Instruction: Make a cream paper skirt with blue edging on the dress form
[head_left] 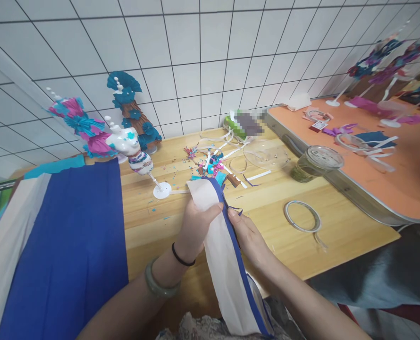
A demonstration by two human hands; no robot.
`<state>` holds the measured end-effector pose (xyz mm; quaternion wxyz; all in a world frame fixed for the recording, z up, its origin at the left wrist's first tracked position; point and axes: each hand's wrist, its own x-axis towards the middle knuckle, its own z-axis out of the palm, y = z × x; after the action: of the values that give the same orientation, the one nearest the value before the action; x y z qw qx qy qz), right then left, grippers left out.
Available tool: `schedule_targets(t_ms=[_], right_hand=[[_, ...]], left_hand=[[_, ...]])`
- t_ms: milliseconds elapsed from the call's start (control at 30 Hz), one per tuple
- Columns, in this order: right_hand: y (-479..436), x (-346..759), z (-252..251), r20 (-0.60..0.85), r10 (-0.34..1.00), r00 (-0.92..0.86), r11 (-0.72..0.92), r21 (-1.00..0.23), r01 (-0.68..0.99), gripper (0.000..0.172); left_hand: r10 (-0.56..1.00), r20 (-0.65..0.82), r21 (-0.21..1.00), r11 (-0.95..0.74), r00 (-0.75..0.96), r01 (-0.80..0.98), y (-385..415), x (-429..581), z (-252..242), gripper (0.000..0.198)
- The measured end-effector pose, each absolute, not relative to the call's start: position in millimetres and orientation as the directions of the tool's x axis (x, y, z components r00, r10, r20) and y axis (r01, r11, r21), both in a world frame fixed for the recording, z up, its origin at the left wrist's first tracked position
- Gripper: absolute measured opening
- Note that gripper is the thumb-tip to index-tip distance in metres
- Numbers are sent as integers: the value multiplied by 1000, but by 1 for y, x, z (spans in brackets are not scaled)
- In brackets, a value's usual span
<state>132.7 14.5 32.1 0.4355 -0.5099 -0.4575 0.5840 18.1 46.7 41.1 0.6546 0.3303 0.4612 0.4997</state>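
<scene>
A person's left hand (196, 231) grips a long cream paper strip (224, 264), thumb pressed on its upper face. The right hand (249, 236) has its fingertips closed at the strip's blue edge (235, 245), beside a thin dark curl; whether they also hide a small tool, I cannot tell. The strip slopes from above the near part of the wooden table (149, 241) down toward the lap.

The layers might slide apart if the left thumb eases, and the paper could crease or tear if the two hands pull unevenly. The hanging lower end might snag on clothing.

Just beyond the strip lie colourful scraps (213, 163), which could cling to it if it dips. To the left, a white figurine (128, 141) stands near the left hand; a stray forearm could topple it. Farther left is blue paper (71, 236); to the right, a ring-shaped coil (302, 216) and a jar (316, 163).
</scene>
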Motion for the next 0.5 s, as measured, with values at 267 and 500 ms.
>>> schedule_targets(t_ms=[267,500], right_hand=[[15,132,32,-212,972,-101,-218,-974,-60,45],[13,132,32,-209,975,-82,-214,-974,-70,45]], left_hand=[[959,-273,890,281,75,-359,46,18,42,38],[961,-262,881,275,88,-384,45,19,41,37]])
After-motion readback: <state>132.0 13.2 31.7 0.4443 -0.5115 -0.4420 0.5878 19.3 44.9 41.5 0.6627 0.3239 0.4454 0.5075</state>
